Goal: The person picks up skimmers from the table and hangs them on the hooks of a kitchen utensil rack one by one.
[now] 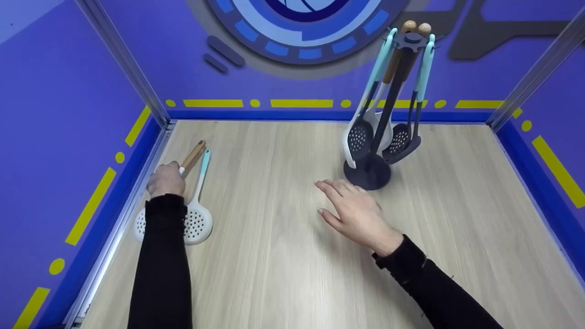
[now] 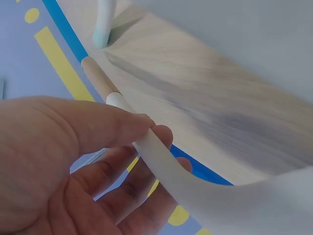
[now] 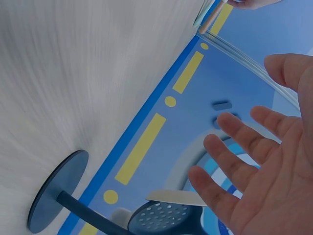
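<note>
At the left, my left hand [image 1: 167,179] pinches a white kitchen utensil by its shaft [image 2: 156,156], between thumb and fingers. A wooden handle end [image 2: 99,78] sticks out beyond the grip. My sleeve hides much of this utensil in the head view. Beside it lies a white skimmer [image 1: 197,224] with a teal handle tip. Another white perforated head [image 1: 140,225] shows left of the sleeve; whether it belongs to the held utensil I cannot tell. My right hand [image 1: 354,212], fingers extended and holding nothing, is in front of the dark utensil stand [image 1: 368,173].
Several utensils hang from the stand at the back right, among them a dark perforated skimmer [image 1: 360,137] and teal handles [image 1: 426,68]. Blue patterned walls [image 1: 292,87] with metal corner rails [image 1: 128,64] border the wooden tabletop [image 1: 274,219] at the back and sides.
</note>
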`<state>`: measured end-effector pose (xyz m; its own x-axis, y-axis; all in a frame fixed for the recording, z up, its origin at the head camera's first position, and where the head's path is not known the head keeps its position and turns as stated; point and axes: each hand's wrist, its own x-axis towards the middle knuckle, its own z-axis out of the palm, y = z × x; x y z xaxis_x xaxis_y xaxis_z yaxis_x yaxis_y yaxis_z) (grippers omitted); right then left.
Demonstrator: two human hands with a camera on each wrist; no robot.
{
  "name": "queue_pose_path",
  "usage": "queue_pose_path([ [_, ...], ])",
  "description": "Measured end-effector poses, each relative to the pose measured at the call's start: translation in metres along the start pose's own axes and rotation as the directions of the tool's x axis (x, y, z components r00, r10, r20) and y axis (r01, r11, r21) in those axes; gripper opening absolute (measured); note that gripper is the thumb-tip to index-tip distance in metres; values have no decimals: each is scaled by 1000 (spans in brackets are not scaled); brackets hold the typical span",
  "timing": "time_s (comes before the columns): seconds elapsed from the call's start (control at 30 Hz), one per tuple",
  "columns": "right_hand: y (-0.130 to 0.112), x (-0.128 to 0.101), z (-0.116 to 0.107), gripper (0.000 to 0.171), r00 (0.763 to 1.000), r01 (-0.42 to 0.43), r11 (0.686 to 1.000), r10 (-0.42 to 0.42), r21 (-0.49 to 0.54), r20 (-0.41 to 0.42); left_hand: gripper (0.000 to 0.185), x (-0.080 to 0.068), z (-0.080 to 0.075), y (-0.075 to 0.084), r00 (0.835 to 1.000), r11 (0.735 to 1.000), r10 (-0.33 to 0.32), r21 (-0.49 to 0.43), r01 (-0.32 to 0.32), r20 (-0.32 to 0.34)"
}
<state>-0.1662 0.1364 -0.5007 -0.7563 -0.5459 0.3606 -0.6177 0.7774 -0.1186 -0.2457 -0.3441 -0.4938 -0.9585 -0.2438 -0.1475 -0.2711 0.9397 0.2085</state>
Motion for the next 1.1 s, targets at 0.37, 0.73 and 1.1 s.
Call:
queue_pose_path([
  [0.37,1,0,-2,63,1000,-2,1000,2,15,-10,39,0,-3,11,999,999,32,6,-32,-39],
  [0.73,2,0,-3,63,1000,-14,1000,14,18,-28,44,-1,-11,30,985,998,53,-28,-59,-163],
  [1.1,3,1,-5,64,999,-21,1000,21,17,-36,46,-4,-16,50,956,990,112,-54,-132,-273],
])
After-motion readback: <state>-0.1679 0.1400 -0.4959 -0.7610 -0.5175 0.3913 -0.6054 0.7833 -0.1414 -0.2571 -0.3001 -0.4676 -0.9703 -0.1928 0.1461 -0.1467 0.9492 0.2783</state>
